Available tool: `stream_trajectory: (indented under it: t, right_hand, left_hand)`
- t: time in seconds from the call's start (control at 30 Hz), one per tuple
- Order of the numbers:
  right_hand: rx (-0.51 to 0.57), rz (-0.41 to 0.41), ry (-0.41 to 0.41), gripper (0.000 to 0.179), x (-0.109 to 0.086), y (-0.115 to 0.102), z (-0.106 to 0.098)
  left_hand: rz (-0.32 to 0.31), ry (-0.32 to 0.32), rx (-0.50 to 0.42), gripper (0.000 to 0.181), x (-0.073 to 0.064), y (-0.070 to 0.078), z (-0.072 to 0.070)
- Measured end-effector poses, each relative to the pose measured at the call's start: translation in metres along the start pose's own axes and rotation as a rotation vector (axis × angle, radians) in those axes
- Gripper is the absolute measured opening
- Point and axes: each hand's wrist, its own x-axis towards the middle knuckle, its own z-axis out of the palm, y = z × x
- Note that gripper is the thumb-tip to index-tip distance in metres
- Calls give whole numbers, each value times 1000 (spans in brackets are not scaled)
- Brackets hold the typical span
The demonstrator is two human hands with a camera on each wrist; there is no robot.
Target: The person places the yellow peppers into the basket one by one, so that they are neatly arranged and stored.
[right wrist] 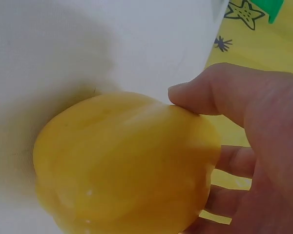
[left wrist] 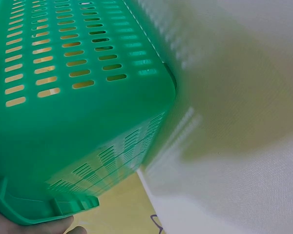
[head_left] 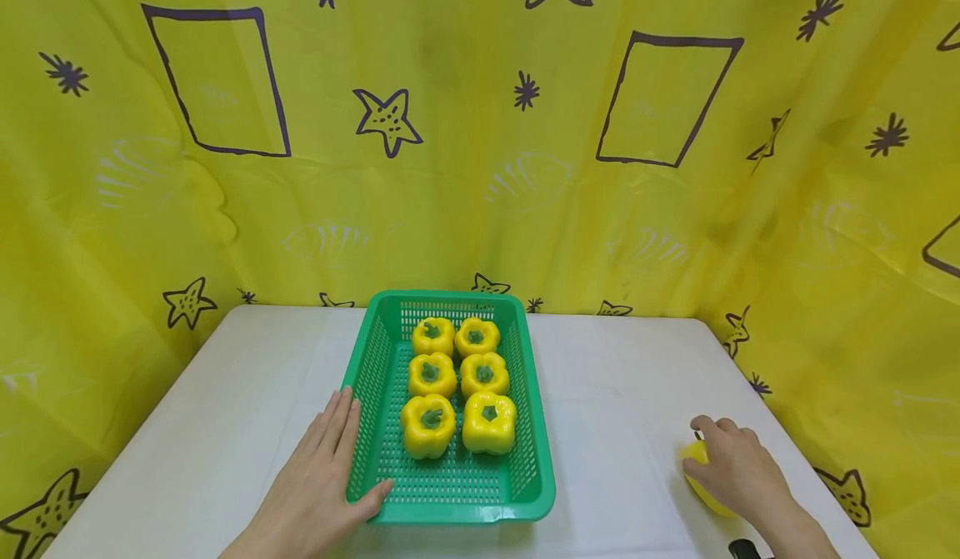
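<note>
A green plastic basket (head_left: 487, 511) stands on the white table with several yellow bell peppers (head_left: 490, 422) inside, set in two columns. My left hand (head_left: 311, 476) lies along the basket's left rim, its fingers straight and its thumb over the near corner. From the left wrist, the basket's slotted side (left wrist: 83, 117) fills much of the view. Far to the right, my right hand (head_left: 738, 467) grips another yellow bell pepper (right wrist: 127, 161). In the right wrist view the thumb rests on the pepper's upper side and the other fingers reach round behind it.
The white tablecloth (head_left: 607, 426) extends around the basket. Yellow curtains (head_left: 465, 217) with dark star drawings hang behind the table and along both sides. A small dark object (head_left: 744, 549) shows by the right wrist.
</note>
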Motion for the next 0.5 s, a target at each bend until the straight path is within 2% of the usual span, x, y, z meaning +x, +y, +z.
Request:
stream_trajectory:
  t: [0.33,0.5]
  right_hand:
    - [35,-38,98,51,-2,-7,-2]
    - [62,-40,110,53,-3,-10,-3]
  left_hand:
    - [-5,-5,-5,99,0,0,0]
    - [-12,-12,-12,99,0,0,0]
